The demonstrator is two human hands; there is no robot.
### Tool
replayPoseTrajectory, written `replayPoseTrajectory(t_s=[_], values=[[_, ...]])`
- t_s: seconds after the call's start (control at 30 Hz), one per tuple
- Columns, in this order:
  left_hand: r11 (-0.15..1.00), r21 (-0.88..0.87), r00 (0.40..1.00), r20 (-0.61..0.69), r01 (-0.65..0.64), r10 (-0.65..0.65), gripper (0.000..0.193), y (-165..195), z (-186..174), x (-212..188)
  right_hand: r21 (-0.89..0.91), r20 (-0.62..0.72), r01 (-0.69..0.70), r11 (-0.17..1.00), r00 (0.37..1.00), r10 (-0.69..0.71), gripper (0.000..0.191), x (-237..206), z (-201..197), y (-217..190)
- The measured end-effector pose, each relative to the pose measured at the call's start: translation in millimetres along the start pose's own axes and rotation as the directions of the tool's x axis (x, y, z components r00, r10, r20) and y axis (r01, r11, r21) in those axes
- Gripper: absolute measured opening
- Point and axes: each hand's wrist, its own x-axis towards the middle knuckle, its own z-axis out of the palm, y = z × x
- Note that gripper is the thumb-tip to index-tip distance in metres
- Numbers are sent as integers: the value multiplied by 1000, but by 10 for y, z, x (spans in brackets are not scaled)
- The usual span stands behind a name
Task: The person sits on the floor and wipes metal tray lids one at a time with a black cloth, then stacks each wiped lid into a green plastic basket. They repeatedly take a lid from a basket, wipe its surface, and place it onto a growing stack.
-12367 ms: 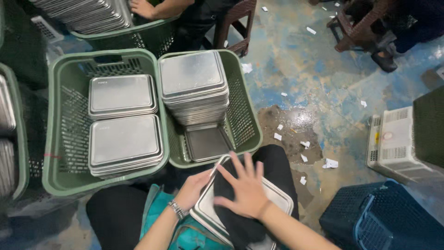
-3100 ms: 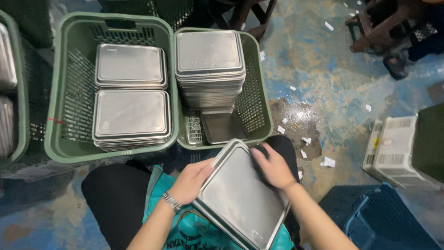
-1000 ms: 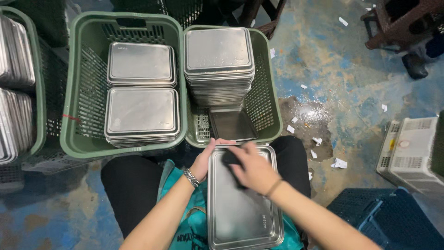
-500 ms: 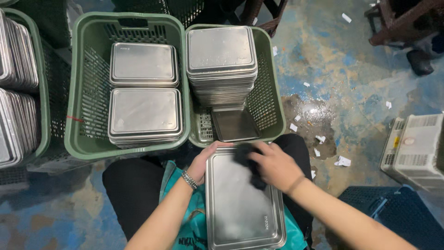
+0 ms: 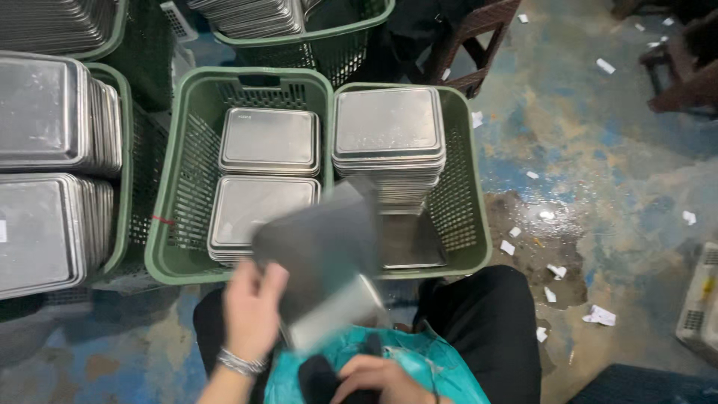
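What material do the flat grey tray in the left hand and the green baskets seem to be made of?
Rectangular grey tray held by the left hand: apparently metal, likely stainless steel; dull silver sheen and thin rolled rim, as on the stacked trays. It is motion-blurred, so the finish is uncertain. Green lattice baskets: seemingly moulded plastic; uniform matte colour, perforated walls, thick rounded rim.

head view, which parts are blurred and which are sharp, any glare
In the head view, the metal tray in the left hand is smeared by motion blur, its edges soft; the right hand with the dark cloth is slightly blurred too. The green baskets and stacked trays are sharp. The wet floor shows pale glare patches; the tray tops have only a dull sheen.
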Motion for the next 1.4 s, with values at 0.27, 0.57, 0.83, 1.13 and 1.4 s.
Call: replayPoseTrajectory(t_s=[0.27, 0.57, 0.83, 1.13, 1.4], values=[[622, 678, 915, 209, -391, 346, 70, -112, 463, 2049, 118, -226, -283, 952, 926, 303, 34, -62, -252, 401], [811, 446, 923, 247, -380, 296, 24, -476, 1468, 1747, 254, -133, -422, 870, 876, 464, 33, 30, -357, 445], [779, 499, 374, 853, -379, -365, 44, -560, 2756, 881, 263, -89, -401, 878, 896, 436, 37, 64, -355, 488], [490, 428, 284, 895, -759, -343, 68, -12, 1844, 788, 196, -157, -329, 924, 920, 360, 36, 47, -374, 506], [668, 313, 630, 717, -675, 300, 38, 183, 1460, 1564, 153, -166, -379, 913, 901, 402, 33, -10, -324, 593]])
